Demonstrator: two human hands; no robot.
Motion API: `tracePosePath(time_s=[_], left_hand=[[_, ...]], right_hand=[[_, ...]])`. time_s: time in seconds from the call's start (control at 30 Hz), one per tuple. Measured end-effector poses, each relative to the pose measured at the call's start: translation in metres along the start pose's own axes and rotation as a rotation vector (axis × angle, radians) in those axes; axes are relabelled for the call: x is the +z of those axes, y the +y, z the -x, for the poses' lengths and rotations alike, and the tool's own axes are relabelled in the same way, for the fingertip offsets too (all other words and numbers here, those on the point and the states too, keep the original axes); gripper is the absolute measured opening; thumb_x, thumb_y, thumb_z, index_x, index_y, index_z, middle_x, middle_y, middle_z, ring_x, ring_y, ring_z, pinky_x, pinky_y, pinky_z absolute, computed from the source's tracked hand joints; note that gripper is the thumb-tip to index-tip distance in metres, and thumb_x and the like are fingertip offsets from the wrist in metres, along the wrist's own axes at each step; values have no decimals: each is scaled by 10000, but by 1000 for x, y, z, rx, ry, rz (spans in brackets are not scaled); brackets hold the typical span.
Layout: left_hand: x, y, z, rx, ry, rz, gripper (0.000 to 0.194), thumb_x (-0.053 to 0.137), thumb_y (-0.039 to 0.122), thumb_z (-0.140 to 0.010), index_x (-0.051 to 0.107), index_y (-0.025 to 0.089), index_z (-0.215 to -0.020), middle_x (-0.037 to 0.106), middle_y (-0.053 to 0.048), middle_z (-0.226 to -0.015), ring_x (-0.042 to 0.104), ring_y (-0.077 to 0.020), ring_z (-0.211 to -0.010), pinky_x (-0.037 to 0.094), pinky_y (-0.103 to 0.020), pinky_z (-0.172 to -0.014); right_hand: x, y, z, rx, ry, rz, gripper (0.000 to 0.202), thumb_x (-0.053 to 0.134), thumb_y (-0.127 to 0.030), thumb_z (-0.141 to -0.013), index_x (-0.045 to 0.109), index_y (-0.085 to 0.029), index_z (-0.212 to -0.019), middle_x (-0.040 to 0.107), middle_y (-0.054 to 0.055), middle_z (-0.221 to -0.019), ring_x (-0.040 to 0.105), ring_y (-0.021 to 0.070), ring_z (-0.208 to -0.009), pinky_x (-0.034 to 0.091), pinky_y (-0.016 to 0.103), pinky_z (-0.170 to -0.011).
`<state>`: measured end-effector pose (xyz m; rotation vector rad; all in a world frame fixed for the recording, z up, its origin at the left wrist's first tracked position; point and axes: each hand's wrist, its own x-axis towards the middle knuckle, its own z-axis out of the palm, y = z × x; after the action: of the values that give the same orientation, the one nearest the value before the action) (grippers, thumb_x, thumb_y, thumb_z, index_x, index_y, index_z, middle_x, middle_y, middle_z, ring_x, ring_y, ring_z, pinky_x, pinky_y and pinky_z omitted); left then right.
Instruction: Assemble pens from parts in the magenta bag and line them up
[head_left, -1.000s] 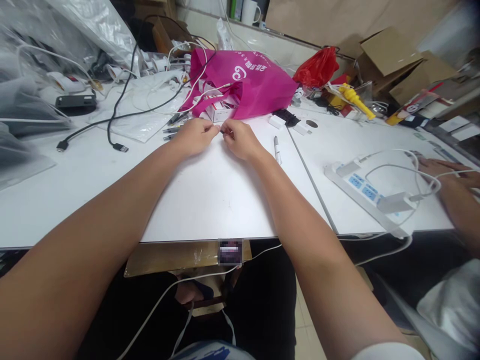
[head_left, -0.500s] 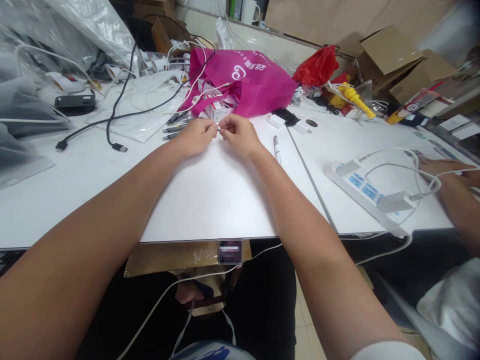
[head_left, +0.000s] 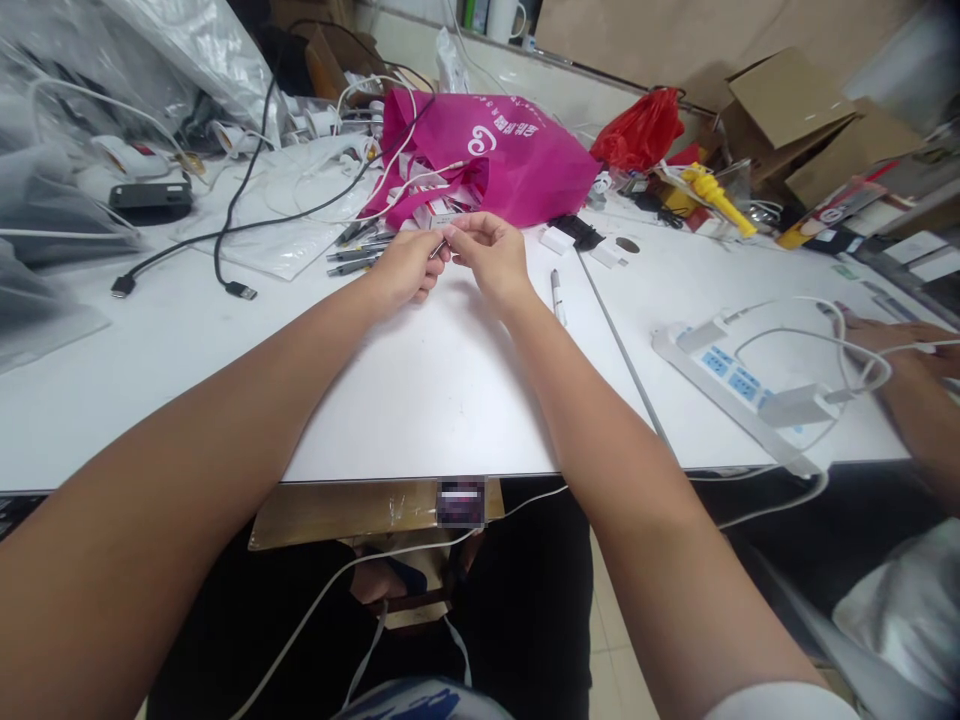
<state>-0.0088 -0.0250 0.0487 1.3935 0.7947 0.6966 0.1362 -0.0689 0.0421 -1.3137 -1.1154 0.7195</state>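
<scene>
Both hands meet over the white table, fingertips pinched together around a thin, dark pen-like piece (head_left: 438, 248). My left hand (head_left: 407, 268) is closed on its lower end, fingers curled under. My right hand (head_left: 491, 252) pinches the upper end between thumb and fingertips. Most of the piece is hidden by the fingers, so its exact kind is unclear. Several grey-and-black pens (head_left: 352, 260) lie just left of my left hand. A white pen (head_left: 557, 297) rests on the table to the right of my right hand.
Behind the hands lies a pink bag (head_left: 536, 160) with small boxes at its mouth. Black USB cable (head_left: 225, 250) curls at left beside plastic bags. A power strip (head_left: 731, 385) and another person's hand (head_left: 892, 335) are at right. White adapters (head_left: 556, 240) sit near the table seam.
My hands have turned about the piece, which now slants upward to the right. My right hand has risen slightly, and the left fingers have curled further under. The view has shifted a little.
</scene>
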Motion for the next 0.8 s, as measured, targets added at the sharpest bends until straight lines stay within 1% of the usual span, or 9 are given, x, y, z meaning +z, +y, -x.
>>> tracePosePath(time_s=[0.1, 0.2, 0.27, 0.37, 0.47, 0.53, 0.63, 0.73, 0.8], left_hand=[[-1, -1, -2, 18, 38, 17, 542, 519, 567, -1214, 460, 249, -779, 237, 72, -616, 149, -118, -512, 131, -352, -588], [-4, 0, -6, 51, 39, 20, 660, 510, 716, -1202, 393, 259, -739, 222, 67, -592, 163, -121, -514, 191, -346, -576], [-7, 3, -7, 55, 0, 57, 663, 460, 677, -1226, 359, 253, -726, 197, 63, -595, 160, -123, -508, 223, -335, -560], [-11, 9, -7, 61, -55, 115, 633, 411, 583, -1245, 331, 248, -713, 160, 57, -594, 164, -127, -489, 268, -314, -521], [-15, 14, -5, 85, -41, 61, 643, 458, 648, -1211, 324, 262, -715, 160, 52, -555, 221, -148, -476, 327, -316, -499], [-17, 16, -3, 100, -36, 9, 655, 479, 681, -1193, 319, 267, -712, 175, 47, -535, 281, -164, -478, 361, -332, -516], [-18, 18, -1, 124, -40, -20, 648, 527, 647, -1175, 316, 262, -698, 209, 33, -523, 365, -179, -496, 395, -356, -556], [-21, 23, 1, 148, -21, -56, 596, 556, 606, -1149, 377, 268, -693, 248, 12, -514, 438, -207, -531, 418, -378, -571], [-28, 28, 1, 171, -22, -140, 536, 590, 614, -1123, 483, 274, -722, 308, -3, -510, 518, -238, -581, 452, -393, -585]], right_hand=[[2, -5, 5, -82, -67, 71, 282, 890, -470, -1012, 740, -236, -965, 788, 15, -927, 792, 197, -1045, 652, 335, -992], [5, -8, 8, -152, -115, 106, 275, 846, -440, -1046, 756, -226, -900, 809, 23, -969, 786, 191, -1064, 642, 318, -1006], [6, -8, 7, -161, -113, 117, 258, 793, -416, -1079, 765, -225, -908, 822, 25, -1018, 782, 188, -1096, 643, 303, -1003], [6, -5, 4, -135, -51, 110, 227, 723, -421, -1119, 771, -235, -997, 822, 29, -1086, 767, 190, -1124, 649, 292, -961], [4, 2, -1, -90, -3, 129, 219, 702, -442, -1125, 750, -248, -1036, 815, 35, -1124, 744, 191, -1110, 653, 292, -930], [4, 8, -3, -66, -16, 158, 218, 714, -446, -1111, 733, -251, -1014, 810, 37, -1121, 734, 191, -1083, 654, 303, -943], [5, 17, -6, -44, -54, 193, 212, 691, -405, -1105, 717, -239, -977, 789, 35, -1068, 728, 186, -1018, 645, 328, -966], [6, 25, -7, -43, -80, 232, 208, 646, -363, -1101, 718, -225, -964, 758, 31, -1000, 726, 189, -988, 632, 347, -984], [5, 29, -9, -59, -75, 250, 207, 632, -350, -1095, 721, -220, -961, 749, 33, -984, 724, 197, -1009, 624, 361, -1009]])
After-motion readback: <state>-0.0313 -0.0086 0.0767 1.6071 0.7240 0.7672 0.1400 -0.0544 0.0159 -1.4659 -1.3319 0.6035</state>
